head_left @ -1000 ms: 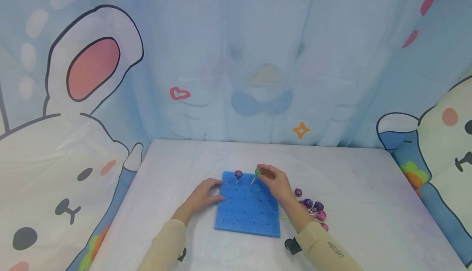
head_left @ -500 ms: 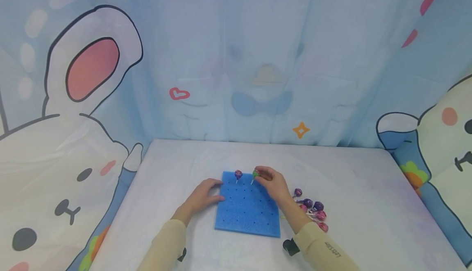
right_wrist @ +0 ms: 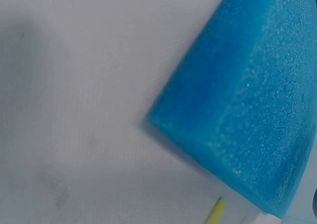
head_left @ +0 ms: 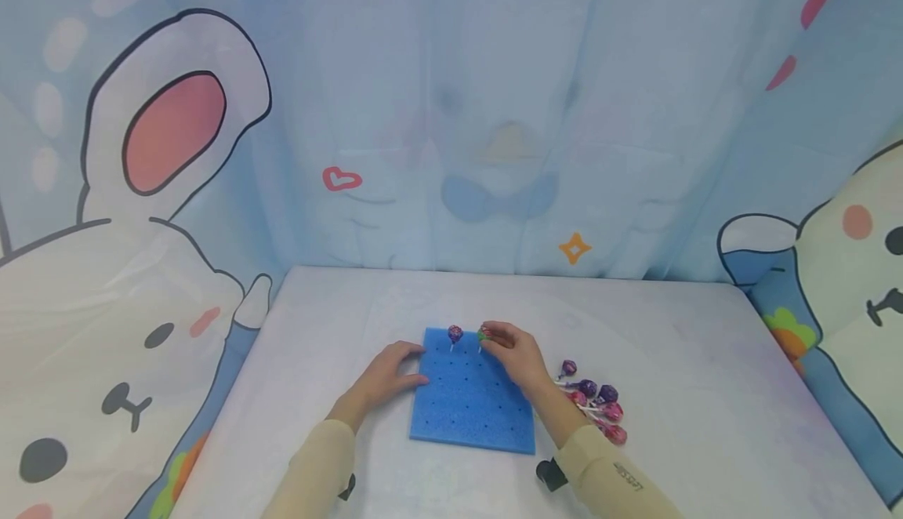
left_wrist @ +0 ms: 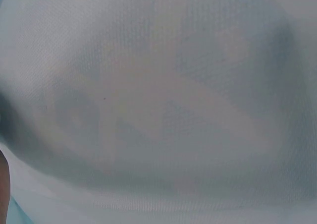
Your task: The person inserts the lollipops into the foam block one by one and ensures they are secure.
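Observation:
A blue foam board (head_left: 473, 393) with rows of small holes lies on the table. One purple-and-pink wrapped lollipop (head_left: 455, 334) stands upright in its back row. Just right of it, my right hand (head_left: 518, 354) pinches a green-and-red lollipop (head_left: 483, 334) by the head, its white stick pointing down to the board's back row; whether the tip sits in a hole is too small to tell. My left hand (head_left: 389, 370) rests against the board's left edge, thumb and fingers spread. The right wrist view shows a corner of the foam board (right_wrist: 237, 115) but no fingers.
Several wrapped lollipops (head_left: 588, 387), purple and pink, lie in a loose pile right of the board, partly behind the right forearm. A yellow stick end (right_wrist: 216, 212) shows beside the board in the right wrist view. The white table (head_left: 705, 393) backs onto a printed curtain.
My right hand has moved slightly left and down, bringing the green-and-red lollipop lower and more upright. More of the pile shows beside the forearm. The left hand and board have stayed put.

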`<action>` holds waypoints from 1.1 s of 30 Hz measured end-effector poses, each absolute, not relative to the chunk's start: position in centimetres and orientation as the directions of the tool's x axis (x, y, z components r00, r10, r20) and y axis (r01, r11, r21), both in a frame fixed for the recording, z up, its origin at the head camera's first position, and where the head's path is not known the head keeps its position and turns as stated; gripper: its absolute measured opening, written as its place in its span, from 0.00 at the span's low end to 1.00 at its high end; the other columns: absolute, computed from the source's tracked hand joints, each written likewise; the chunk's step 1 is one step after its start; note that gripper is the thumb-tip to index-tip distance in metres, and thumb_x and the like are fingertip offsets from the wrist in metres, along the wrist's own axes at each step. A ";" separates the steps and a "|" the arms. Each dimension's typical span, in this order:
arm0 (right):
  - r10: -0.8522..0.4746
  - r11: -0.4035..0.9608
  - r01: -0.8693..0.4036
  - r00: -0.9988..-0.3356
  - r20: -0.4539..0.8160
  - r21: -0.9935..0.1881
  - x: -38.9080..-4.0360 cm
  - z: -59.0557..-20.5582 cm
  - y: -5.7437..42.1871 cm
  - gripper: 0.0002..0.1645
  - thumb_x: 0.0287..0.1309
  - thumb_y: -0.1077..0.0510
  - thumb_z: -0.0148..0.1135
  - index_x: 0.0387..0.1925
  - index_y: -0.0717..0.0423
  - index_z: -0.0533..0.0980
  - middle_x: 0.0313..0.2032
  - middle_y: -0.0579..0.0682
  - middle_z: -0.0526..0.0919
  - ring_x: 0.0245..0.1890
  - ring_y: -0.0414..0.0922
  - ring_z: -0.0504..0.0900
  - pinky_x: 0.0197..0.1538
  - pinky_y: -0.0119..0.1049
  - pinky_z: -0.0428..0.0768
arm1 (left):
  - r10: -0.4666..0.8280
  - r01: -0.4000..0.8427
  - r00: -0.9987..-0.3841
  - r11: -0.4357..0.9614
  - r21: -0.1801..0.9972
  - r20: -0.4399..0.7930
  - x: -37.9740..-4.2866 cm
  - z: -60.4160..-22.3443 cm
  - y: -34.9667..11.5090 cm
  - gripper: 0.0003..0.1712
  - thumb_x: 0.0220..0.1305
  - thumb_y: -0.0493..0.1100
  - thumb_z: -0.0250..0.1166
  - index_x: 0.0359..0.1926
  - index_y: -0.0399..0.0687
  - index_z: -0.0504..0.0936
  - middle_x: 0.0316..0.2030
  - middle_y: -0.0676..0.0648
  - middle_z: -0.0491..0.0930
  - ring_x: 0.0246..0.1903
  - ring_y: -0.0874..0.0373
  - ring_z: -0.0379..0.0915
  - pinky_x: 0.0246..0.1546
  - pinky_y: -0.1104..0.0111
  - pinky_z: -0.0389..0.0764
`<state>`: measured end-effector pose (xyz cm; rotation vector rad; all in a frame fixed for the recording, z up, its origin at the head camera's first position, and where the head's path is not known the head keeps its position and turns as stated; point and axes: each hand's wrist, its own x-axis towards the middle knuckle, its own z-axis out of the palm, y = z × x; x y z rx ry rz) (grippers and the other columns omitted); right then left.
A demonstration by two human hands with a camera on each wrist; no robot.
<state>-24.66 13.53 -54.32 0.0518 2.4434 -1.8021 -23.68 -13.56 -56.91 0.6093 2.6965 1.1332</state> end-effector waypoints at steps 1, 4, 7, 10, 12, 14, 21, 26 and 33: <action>-0.038 0.299 0.084 -0.994 -0.100 -0.951 -24.6 -54.3 13.5 0.22 0.62 0.58 0.65 0.58 0.53 0.76 0.57 0.53 0.80 0.60 0.51 0.77 0.61 0.45 0.76 | 0.422 0.302 -0.907 0.636 0.711 0.008 -23.7 -56.9 -13.6 0.32 0.63 0.51 0.68 0.64 0.46 0.72 0.62 0.45 0.72 0.66 0.48 0.63 0.68 0.52 0.63; -0.034 0.297 0.086 -0.994 -0.101 -0.951 -24.6 -54.4 13.5 0.22 0.62 0.58 0.65 0.58 0.53 0.76 0.56 0.53 0.80 0.60 0.51 0.77 0.60 0.45 0.76 | 0.421 0.293 -0.907 0.637 0.713 -0.004 -23.6 -56.8 -13.6 0.32 0.63 0.51 0.68 0.65 0.46 0.72 0.63 0.45 0.72 0.67 0.48 0.62 0.68 0.52 0.63; -0.039 0.303 0.070 -0.996 -0.086 -0.950 -24.7 -54.5 13.5 0.22 0.62 0.58 0.65 0.58 0.54 0.76 0.56 0.55 0.80 0.59 0.53 0.77 0.60 0.46 0.76 | 0.423 0.294 -0.906 0.638 0.712 -0.006 -23.6 -56.7 -13.5 0.32 0.63 0.51 0.68 0.65 0.46 0.72 0.63 0.45 0.72 0.67 0.48 0.62 0.68 0.52 0.63; -0.034 0.303 0.079 -0.995 -0.094 -0.950 -24.7 -54.5 13.4 0.22 0.62 0.58 0.65 0.58 0.53 0.76 0.56 0.54 0.80 0.59 0.52 0.77 0.60 0.45 0.76 | 0.422 0.293 -0.906 0.641 0.710 -0.008 -23.6 -56.7 -13.6 0.32 0.63 0.52 0.68 0.65 0.47 0.72 0.63 0.46 0.72 0.67 0.49 0.62 0.68 0.53 0.63; -0.032 0.309 0.084 -0.995 -0.099 -0.947 -24.7 -54.5 13.4 0.22 0.62 0.59 0.65 0.58 0.53 0.76 0.57 0.54 0.80 0.59 0.52 0.77 0.60 0.45 0.76 | 0.424 0.298 -0.906 0.640 0.708 -0.003 -23.6 -56.8 -13.6 0.31 0.63 0.52 0.68 0.64 0.48 0.73 0.63 0.46 0.72 0.67 0.49 0.63 0.68 0.53 0.64; -0.027 0.308 0.098 -0.993 -0.111 -0.946 -24.6 -54.5 13.3 0.22 0.62 0.58 0.65 0.58 0.53 0.76 0.57 0.53 0.80 0.60 0.51 0.77 0.60 0.45 0.76 | 0.426 0.301 -0.905 0.637 0.709 0.002 -23.7 -56.8 -13.7 0.31 0.63 0.52 0.68 0.64 0.48 0.73 0.63 0.46 0.72 0.66 0.49 0.63 0.68 0.53 0.63; -0.018 0.318 0.101 -0.993 -0.113 -0.943 -24.5 -54.4 13.2 0.23 0.62 0.58 0.65 0.58 0.53 0.76 0.57 0.54 0.80 0.59 0.52 0.77 0.60 0.46 0.77 | 0.422 0.298 -0.906 0.639 0.709 0.001 -23.7 -57.0 -13.7 0.32 0.62 0.53 0.68 0.64 0.49 0.73 0.63 0.47 0.72 0.67 0.50 0.62 0.69 0.54 0.63; -0.027 0.320 0.094 -0.994 -0.109 -0.943 -24.4 -54.3 13.3 0.23 0.62 0.58 0.65 0.59 0.53 0.76 0.57 0.54 0.79 0.60 0.52 0.77 0.61 0.45 0.76 | 0.425 0.305 -0.905 0.633 0.711 0.009 -23.7 -57.0 -13.7 0.31 0.62 0.52 0.68 0.64 0.48 0.73 0.62 0.47 0.73 0.66 0.49 0.63 0.68 0.54 0.63; -0.037 0.313 0.092 -0.993 -0.109 -0.945 -24.3 -54.6 13.4 0.26 0.62 0.57 0.65 0.61 0.52 0.74 0.59 0.54 0.78 0.61 0.52 0.75 0.61 0.46 0.75 | 0.428 0.310 -0.904 0.628 0.714 0.016 -23.7 -57.1 -13.7 0.31 0.62 0.52 0.68 0.64 0.48 0.73 0.62 0.47 0.73 0.66 0.49 0.64 0.68 0.53 0.64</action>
